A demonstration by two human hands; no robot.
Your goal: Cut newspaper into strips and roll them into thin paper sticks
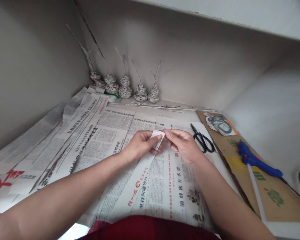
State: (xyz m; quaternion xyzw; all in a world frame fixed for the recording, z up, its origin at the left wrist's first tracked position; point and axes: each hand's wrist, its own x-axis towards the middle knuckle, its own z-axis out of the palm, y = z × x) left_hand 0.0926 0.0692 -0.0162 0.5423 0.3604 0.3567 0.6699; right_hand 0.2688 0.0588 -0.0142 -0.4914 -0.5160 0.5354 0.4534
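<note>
Over the middle of the table, my left hand (144, 144) grips the upper end of a newspaper strip (158, 137), its thumb pressed on the white edge. The strip seems to run down from there toward the front, over other newsprint. My right hand (180, 141) is closed with thumb and forefinger pinched at the strip's top corner. Just right of that hand lie black-handled scissors (202, 140), blades pointing away from me. Newspaper sheets (165, 186) are spread beneath both hands.
Several woven paper gourds (125, 87) line the back wall, loose ends sticking up. Thin paper rods (152, 106) lie before them. Cut newspaper strips (72, 133) are stacked left. At right, a blue glue gun (260, 163) rests on cardboard (277, 206). A shelf (240, 15) overhangs above.
</note>
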